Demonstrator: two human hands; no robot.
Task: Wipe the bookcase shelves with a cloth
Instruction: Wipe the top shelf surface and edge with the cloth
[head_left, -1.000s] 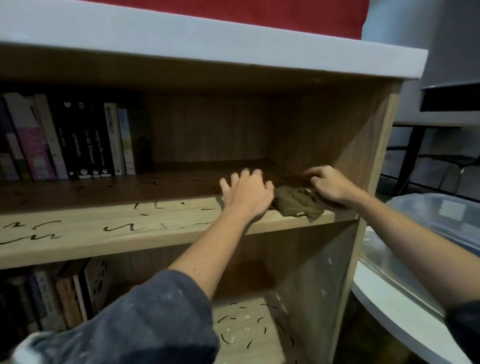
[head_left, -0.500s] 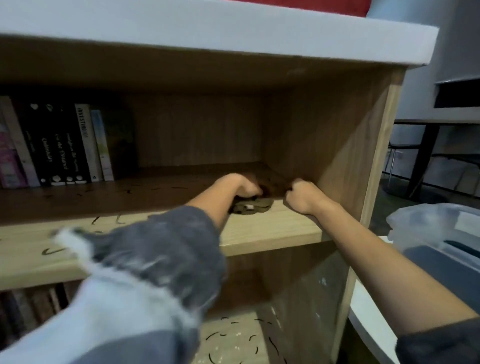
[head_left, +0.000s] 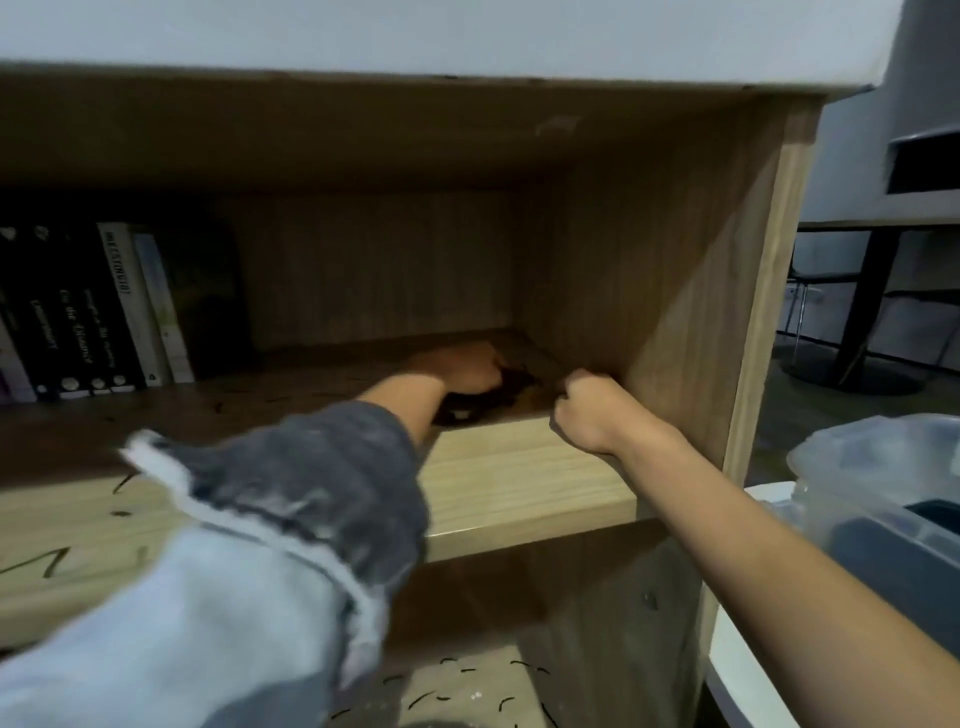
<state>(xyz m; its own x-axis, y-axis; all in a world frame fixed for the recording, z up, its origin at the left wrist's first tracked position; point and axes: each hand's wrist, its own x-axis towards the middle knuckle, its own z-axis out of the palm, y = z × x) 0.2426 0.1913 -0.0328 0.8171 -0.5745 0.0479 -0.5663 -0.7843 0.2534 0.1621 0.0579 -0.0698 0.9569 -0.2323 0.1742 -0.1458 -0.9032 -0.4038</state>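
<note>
A dark olive cloth (head_left: 470, 406) lies bunched on the wooden middle shelf (head_left: 524, 467) of the bookcase, deep in its right-hand corner. My left hand (head_left: 460, 368) reaches far in and grips the cloth from above, fingers curled over it; most of the cloth is hidden under the hand and forearm. Just right of the cloth, my right hand (head_left: 589, 410) rests as a closed fist on the shelf next to the bookcase's side panel (head_left: 675, 312). A strip of bare wood shows between fist and cloth, and nothing is visible in the fist.
A row of books (head_left: 119, 312) stands at the shelf's back left. Dark marks (head_left: 52, 561) dot the shelf's left part and the lower shelf (head_left: 467, 686). A clear plastic box (head_left: 883, 493) sits on a white surface (head_left: 737, 675) at the right.
My left hand has moved onto the cloth and pushed it from the shelf's front edge back into the corner. My right hand has curled into a fist. The view has moved closer.
</note>
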